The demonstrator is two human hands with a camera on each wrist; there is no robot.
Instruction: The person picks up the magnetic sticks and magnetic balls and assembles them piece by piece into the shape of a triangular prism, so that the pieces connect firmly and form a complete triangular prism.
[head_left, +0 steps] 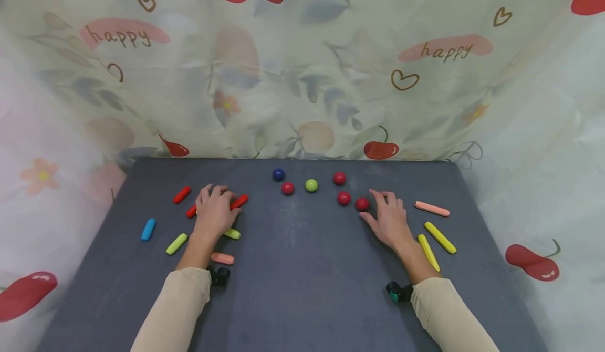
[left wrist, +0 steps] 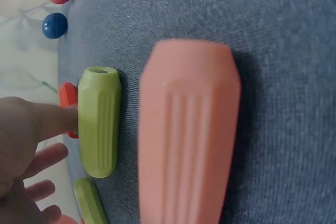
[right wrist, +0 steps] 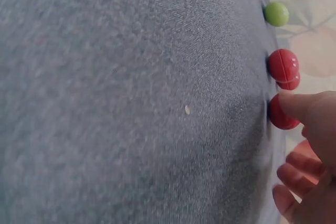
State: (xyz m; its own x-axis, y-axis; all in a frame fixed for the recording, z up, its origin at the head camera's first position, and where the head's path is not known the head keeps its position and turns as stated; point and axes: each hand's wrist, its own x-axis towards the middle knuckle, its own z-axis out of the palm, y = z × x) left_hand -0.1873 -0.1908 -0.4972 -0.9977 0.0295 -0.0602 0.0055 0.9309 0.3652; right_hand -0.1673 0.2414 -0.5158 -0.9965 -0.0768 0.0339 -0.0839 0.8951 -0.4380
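Your left hand [head_left: 214, 213] is over a red stick [head_left: 240, 201], which juts out to the right between your thumb and forefinger. The fingertips are partly hidden, so whether they pinch the stick or merely flank it, you cannot tell from these views. The end of a second red stick [head_left: 191, 211] shows at the other side of that hand, with a third red stick [head_left: 181, 195] just beyond it. A green stick [head_left: 232, 234] lies just nearer you, partly covered by your hand, and a pink stick [head_left: 222, 258] lies near your left wrist.

Your right hand [head_left: 389, 219] is beside a red ball [head_left: 362, 204], the closest of the balls to it; thumb and forefinger are spread on either side, with nothing lifted. Another red ball [head_left: 344, 198] sits just left of that one. Two yellow sticks [head_left: 439, 237] lie to the right of your right forearm.

Both your forearms reach forward over the dark table [head_left: 302, 289], angled in from the lower corners, backs of the hands upward. In the wrist views, your other left fingers hang loosely apart, and those of your right hand are gently bent.
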